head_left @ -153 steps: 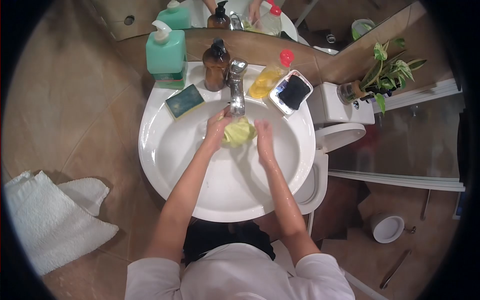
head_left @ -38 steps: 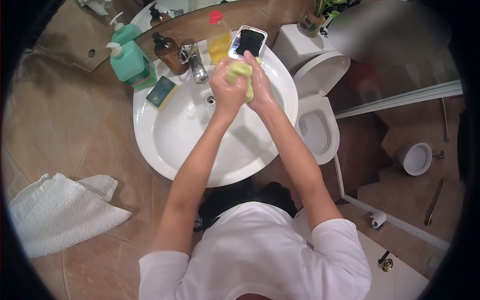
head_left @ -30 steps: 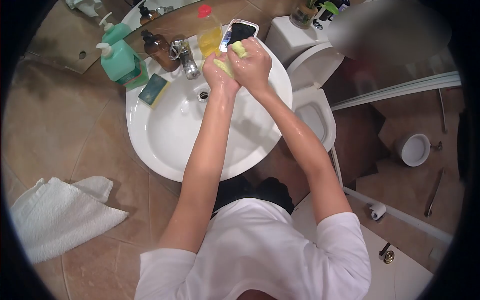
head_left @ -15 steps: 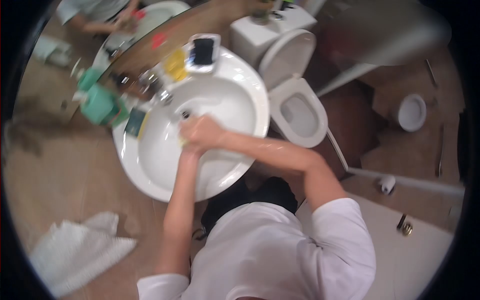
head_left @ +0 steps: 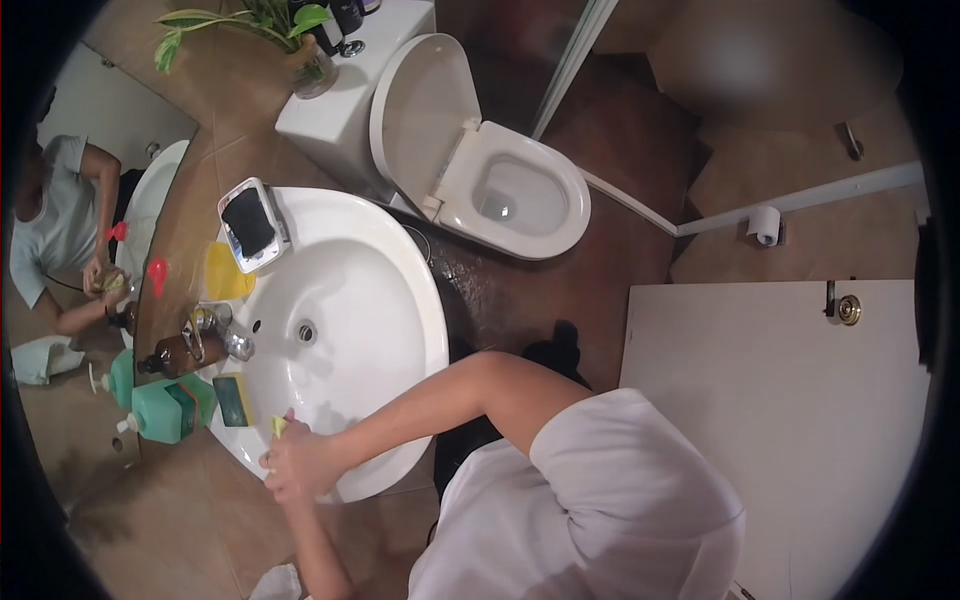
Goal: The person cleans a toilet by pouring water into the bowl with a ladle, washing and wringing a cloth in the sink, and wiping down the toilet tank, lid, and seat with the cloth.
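Observation:
My right hand (head_left: 318, 464) and my left hand (head_left: 286, 488) are closed together over the near left rim of the white washbasin (head_left: 428, 330). A small yellow-green piece (head_left: 279, 427) pokes out of their grip; its kind is not clear. The right hand covers much of the left, so its fingers barely show. In the mirror (head_left: 112, 281), both hands also appear around this piece. Just beyond them, a yellow and dark green sponge (head_left: 233, 400) lies on the basin's rim.
Along the basin's back stand a green pump bottle (head_left: 165, 412), a brown bottle (head_left: 190, 354), the metal tap (head_left: 236, 342), a yellow cloth-like item (head_left: 229, 272) and a white tray (head_left: 268, 262) with something black. The toilet (head_left: 545, 200) is beyond; a door (head_left: 740, 400) is right.
The view has turned. My joined hands have moved from above the middle of the basin to its near left rim, still closed together.

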### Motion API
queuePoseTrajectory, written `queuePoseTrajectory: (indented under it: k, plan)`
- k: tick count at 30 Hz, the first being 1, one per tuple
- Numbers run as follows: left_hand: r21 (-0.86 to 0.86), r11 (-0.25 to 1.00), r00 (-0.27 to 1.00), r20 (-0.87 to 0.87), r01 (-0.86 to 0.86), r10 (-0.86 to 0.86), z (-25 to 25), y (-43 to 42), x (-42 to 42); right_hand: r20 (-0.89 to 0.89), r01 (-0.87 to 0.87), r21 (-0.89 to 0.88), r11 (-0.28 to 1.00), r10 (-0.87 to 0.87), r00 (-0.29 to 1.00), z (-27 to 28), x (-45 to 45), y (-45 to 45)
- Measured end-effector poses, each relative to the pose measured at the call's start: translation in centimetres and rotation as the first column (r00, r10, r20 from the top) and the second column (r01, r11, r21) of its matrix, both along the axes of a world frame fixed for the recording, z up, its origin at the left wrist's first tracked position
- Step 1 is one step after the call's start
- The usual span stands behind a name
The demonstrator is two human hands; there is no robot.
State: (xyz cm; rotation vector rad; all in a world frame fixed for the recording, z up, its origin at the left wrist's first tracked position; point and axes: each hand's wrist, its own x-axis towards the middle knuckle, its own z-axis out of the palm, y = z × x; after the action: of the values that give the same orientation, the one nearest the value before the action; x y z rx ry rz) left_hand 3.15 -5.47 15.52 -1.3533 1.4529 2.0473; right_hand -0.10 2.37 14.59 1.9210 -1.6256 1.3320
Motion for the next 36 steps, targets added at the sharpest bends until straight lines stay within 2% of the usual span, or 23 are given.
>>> queuePoseTrajectory:
  k: [1,2,4,6,7,9,10,11,13,14,21,23,24,25,26,27,28,29,30,31,32,34,36]
  plan:
    - [-0.021,0.998,0.997,0.046,0.058,-0.057,0.3,-0.4,0.1,0.005,0.006,-0.002,1.000,-0.006,1.000,-0.3,0.1,-0.5]
    - [-0.039,0.992,0.988,0.096,0.123,-0.119,0.7,-0.6,-0.1,-0.046,-0.048,0.221,0.974,0.060,0.997,-0.3,0.3,-1.2]
    - [-0.072,0.958,0.944,0.209,0.276,-0.256,1.2,-1.3,-0.5,-0.076,-0.088,0.431,0.898,0.134,0.988,-1.0,0.4,-1.9]
    - [-0.083,0.893,0.858,0.326,0.443,-0.396,1.3,-1.7,-1.3,-0.123,-0.386,0.230,0.893,0.420,0.899,-1.4,-0.6,-1.8]
    - [-0.076,0.840,0.796,0.374,0.537,-0.475,1.3,-1.7,-1.8,-0.119,-0.381,0.232,0.895,0.415,0.902,-1.4,-0.8,-1.7]
    - [-0.071,0.645,0.609,0.420,0.761,-0.673,1.2,-1.4,-2.9,-0.337,-0.379,0.199,0.904,0.427,0.839,-0.9,-0.9,-1.2]
    - [-0.194,0.326,0.376,0.368,0.925,-0.850,1.1,-1.4,-3.2,-0.334,-0.376,0.202,0.904,0.425,0.841,-0.9,-1.0,-0.9]
    - [-0.191,0.326,0.375,0.365,0.926,-0.852,1.0,-0.9,-3.8,-0.317,-0.390,0.193,0.901,0.433,0.844,-0.9,-1.1,-0.5]
    - [-0.005,0.345,0.277,0.607,0.939,-0.745,1.1,0.4,-5.0,-0.300,-0.407,0.187,0.894,0.447,0.843,-1.1,-1.2,0.0]
    - [0.053,0.342,0.227,0.650,0.938,-0.725,0.8,0.6,-5.1,-0.281,-0.398,0.156,0.904,0.427,0.860,-1.3,-1.2,0.2]
    - [0.162,0.212,0.068,0.621,0.964,-0.781,-2.1,-0.1,-5.4,-0.140,-0.377,0.082,0.922,0.385,0.912,-2.6,-0.9,1.3]
    - [0.109,0.202,0.100,0.592,0.973,-0.799,-2.3,-0.6,-6.5,-0.134,-0.317,0.057,0.947,0.322,0.937,-3.2,-2.0,1.5]
    - [0.031,0.215,0.164,0.545,0.976,-0.822,-2.0,-1.1,-7.3,-0.130,-0.262,0.040,0.964,0.265,0.955,-3.3,-2.4,1.5]
    - [-0.073,0.292,0.295,0.414,0.954,-0.861,-1.3,-0.9,-8.3,-0.127,-0.258,0.030,0.966,0.260,0.957,-2.6,-3.6,2.8]
    - [-0.073,0.289,0.292,0.423,0.955,-0.858,-1.1,-1.0,-8.9,0.021,-0.020,0.030,0.999,0.019,1.000,-1.5,-5.6,5.4]
    - [0.078,0.738,0.735,0.067,0.670,-0.675,-1.1,-1.0,-9.5,0.158,0.211,0.067,0.975,-0.219,0.963,-0.8,-7.7,8.0]
    - [0.382,0.894,0.967,-0.184,0.235,-0.176,-1.0,-0.8,-10.1,0.375,0.275,0.121,0.954,-0.301,0.877,-0.8,-9.3,9.8]
    - [0.375,0.900,0.968,-0.193,0.223,-0.160,1.0,2.5,-12.0,0.495,0.281,0.240,0.929,-0.367,0.788,-0.1,-11.4,12.7]
    - [0.151,0.987,0.984,-0.177,0.060,-0.033,2.7,6.4,-13.9,0.592,0.272,0.356,0.894,-0.441,0.675,0.5,-13.5,15.6]
    - [-0.080,0.990,0.977,-0.187,-0.119,0.103,3.9,10.0,-16.1,0.595,0.209,0.512,0.833,-0.520,0.613,1.8,-15.9,19.4]
    - [-0.077,0.986,0.970,-0.205,-0.151,0.132,3.6,11.7,-17.9,0.445,0.299,0.604,0.739,-0.623,0.643,0.8,-17.4,21.7]
    - [-0.220,0.932,0.889,-0.300,0.288,-0.345,2.9,14.5,-21.3,0.407,0.351,0.584,0.732,-0.638,0.654,0.5,-20.3,25.8]
    - [-0.145,0.964,0.913,-0.317,0.223,-0.259,1.2,19.3,-24.9,0.794,0.277,0.396,0.875,-0.478,0.376,-0.2,-23.2,28.7]
